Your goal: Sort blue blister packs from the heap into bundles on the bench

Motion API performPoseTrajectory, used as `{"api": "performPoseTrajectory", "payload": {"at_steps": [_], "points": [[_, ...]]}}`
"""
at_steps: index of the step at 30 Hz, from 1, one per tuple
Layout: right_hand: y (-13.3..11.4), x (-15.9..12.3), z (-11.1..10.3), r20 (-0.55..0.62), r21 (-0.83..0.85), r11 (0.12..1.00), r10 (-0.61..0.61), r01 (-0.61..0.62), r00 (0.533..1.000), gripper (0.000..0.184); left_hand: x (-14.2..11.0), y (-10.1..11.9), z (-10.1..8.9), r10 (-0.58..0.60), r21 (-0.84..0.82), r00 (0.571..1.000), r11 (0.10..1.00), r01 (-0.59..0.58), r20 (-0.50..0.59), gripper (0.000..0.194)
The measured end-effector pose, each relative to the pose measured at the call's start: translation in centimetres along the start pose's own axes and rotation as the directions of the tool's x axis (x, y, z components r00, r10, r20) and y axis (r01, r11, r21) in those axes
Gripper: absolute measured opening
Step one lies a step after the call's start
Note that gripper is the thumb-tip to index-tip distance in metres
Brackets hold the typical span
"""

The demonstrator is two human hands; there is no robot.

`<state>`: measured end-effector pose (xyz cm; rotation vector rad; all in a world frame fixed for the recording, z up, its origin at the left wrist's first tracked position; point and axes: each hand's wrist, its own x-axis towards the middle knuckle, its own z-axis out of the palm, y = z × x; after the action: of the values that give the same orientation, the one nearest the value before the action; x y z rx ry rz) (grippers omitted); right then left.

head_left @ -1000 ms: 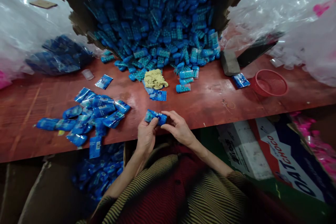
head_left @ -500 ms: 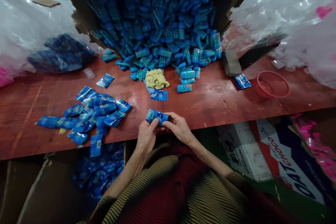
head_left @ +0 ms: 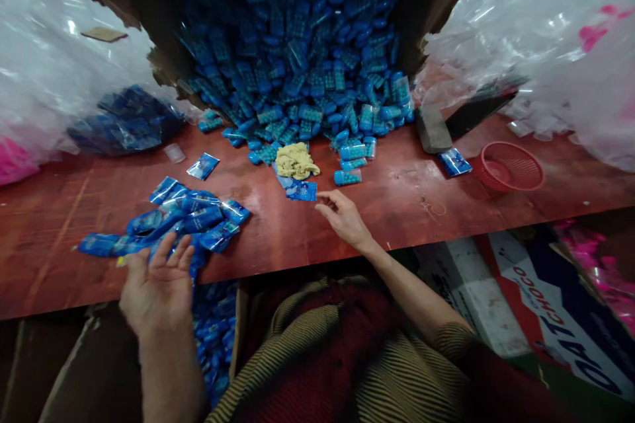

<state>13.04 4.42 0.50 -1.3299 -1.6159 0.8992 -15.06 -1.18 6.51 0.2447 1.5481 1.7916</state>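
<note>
My left hand (head_left: 157, 284) is palm up with its fingers spread, at the table's front edge. It holds nothing and partly covers a pile of filled blue packets (head_left: 203, 217). My right hand (head_left: 343, 217) reaches over the table, thumb and forefinger slightly apart at the right edge of a flat blue packet (head_left: 302, 191). Whether the fingertips touch that packet I cannot tell. A crumpled yellow cloth (head_left: 296, 161) lies over the packet's back part. Just right of the cloth are several small clear bottles with blue caps and blue beads (head_left: 348, 176).
A torn cardboard box (head_left: 163, 69) spills a heap of similar bottles (head_left: 312, 76). To the right stand a grey block (head_left: 432, 131) and a red plastic basket (head_left: 510, 167). Below the table edge, blue packets (head_left: 215, 330) fill a container.
My hands have parted, and the blue packet they held is out of them. The left hand went left and opened; the right moved forward to the flat packet near the cloth.
</note>
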Motion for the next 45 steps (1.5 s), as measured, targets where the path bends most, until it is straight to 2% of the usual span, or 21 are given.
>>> {"api": "performPoseTrajectory", "payload": {"at_steps": [1, 3, 5, 6, 8, 11, 14, 16, 18, 22, 24, 28, 33, 35, 37, 39, 40, 42, 43, 45], "points": [[0.1, 1.3, -0.1, -0.017, -0.093, 0.995, -0.024, 0.023, 1.000, 0.024, 0.2, 0.5, -0.2, 0.035, -0.009, 0.998, 0.999, -0.036, -0.044, 0.020], [0.3, 4.1, 0.1, -0.014, -0.296, 0.955, -0.035, 0.029, 0.999, 0.033, -0.2, 0.5, 0.1, 0.088, -0.008, 0.995, 0.996, -0.088, -0.038, 0.012], [0.4, 6.9, 0.7, 0.033, -0.494, 0.869, 0.020, -0.001, 0.999, 0.043, -1.4, -0.7, 1.2, 0.084, 0.014, 0.993, 0.996, -0.085, 0.082, 0.017], [0.4, 8.1, 1.0, 0.066, -0.578, 0.816, 0.069, -0.018, 0.995, 0.045, -2.1, -1.7, 1.9, 0.036, 0.037, 0.986, 0.998, -0.043, 0.161, 0.021], [0.7, 10.2, 1.7, 0.126, -0.692, 0.721, 0.156, -0.026, 0.980, 0.039, -3.3, -4.0, 3.4, -0.072, 0.099, 0.951, 0.994, 0.044, 0.301, 0.032], [1.1, 11.7, 2.1, 0.180, -0.738, 0.675, 0.184, 0.009, 0.966, 0.027, -3.9, -7.1, 5.3, -0.070, 0.195, 0.920, 0.981, -0.007, 0.386, 0.034], [1.1, 11.2, 1.5, 0.202, -0.737, 0.675, 0.164, 0.040, 0.965, 0.026, -3.8, -8.8, 6.6, -0.015, 0.261, 0.904, 0.959, -0.108, 0.428, 0.028], [1.0, 9.7, 1.0, 0.189, -0.738, 0.673, 0.137, 0.048, 0.972, 0.028, -3.8, -9.2, 7.4, -0.030, 0.276, 0.891, 0.955, -0.108, 0.453, 0.028], [1.1, 7.8, 0.8, 0.174, -0.729, 0.681, 0.090, 0.066, 0.981, 0.029, -3.7, -9.5, 7.9, -0.086, 0.275, 0.880, 0.960, -0.052, 0.467, 0.031], [2.1, 4.8, 1.6, 0.187, -0.713, 0.694, 0.048, 0.102, 0.981, 0.024, -3.6, -10.2, 8.4, -0.268, 0.268, 0.840, 0.951, 0.153, 0.473, 0.040], [2.9, 4.2, 2.3, 0.167, -0.720, 0.687, 0.030, 0.101, 0.986, 0.022, -3.5, -10.6, 8.5, -0.334, 0.272, 0.817, 0.935, 0.226, 0.471, 0.042], [3.7, 4.0, 2.5, 0.157, -0.702, 0.700, -0.022, 0.127, 0.987, 0.023, -3.7, -11.0, 8.8, -0.405, 0.281, 0.800, 0.910, 0.305, 0.442, 0.041], [2.5, 2.7, 1.5, 0.136, -0.564, 0.800, -0.157, 0.207, 0.978, 0.024, -4.3, -11.2, 10.2, -0.435, 0.250, 0.776, 0.900, 0.358, 0.456, 0.040], [1.8, 2.0, 1.3, 0.135, -0.466, 0.849, -0.211, 0.250, 0.968, 0.024, -4.2, -11.2, 10.8, -0.430, 0.243, 0.781, 0.902, 0.356, 0.452, 0.040], [1.3, 1.5, 1.2, 0.078, -0.312, 0.925, -0.202, 0.216, 0.976, 0.021, -4.1, -11.1, 11.2, -0.421, 0.231, 0.796, 0.907, 0.353, 0.434, 0.038], [1.1, 1.4, 1.5, -0.004, -0.070, 0.995, -0.073, 0.073, 0.997, 0.025, -4.0, -11.1, 11.4, -0.404, 0.210, 0.803, 0.915, 0.346, 0.438, 0.036], [1.2, 1.5, 1.6, -0.008, 0.075, 0.997, 0.028, -0.027, 1.000, 0.028, -3.9, -11.1, 11.4, -0.399, 0.202, 0.797, 0.917, 0.344, 0.452, 0.035], [1.3, 1.9, 2.1, 0.078, 0.337, 0.909, 0.231, -0.243, 0.970, 0.026, -4.0, -11.1, 11.4, -0.392, 0.195, 0.783, 0.920, 0.341, 0.484, 0.034], [1.4, 2.1, 2.3, 0.137, 0.421, 0.845, 0.298, -0.328, 0.945, 0.023, -4.1, -11.2, 11.4, -0.386, 0.190, 0.780, 0.922, 0.336, 0.494, 0.033], [1.5, 2.2, 2.8, 0.203, 0.507, 0.752, 0.370, -0.420, 0.907, 0.024, -4.3, -11.3, 11.4, -0.369, 0.178, 0.779, 0.929, 0.324, 0.507, 0.031]]}}
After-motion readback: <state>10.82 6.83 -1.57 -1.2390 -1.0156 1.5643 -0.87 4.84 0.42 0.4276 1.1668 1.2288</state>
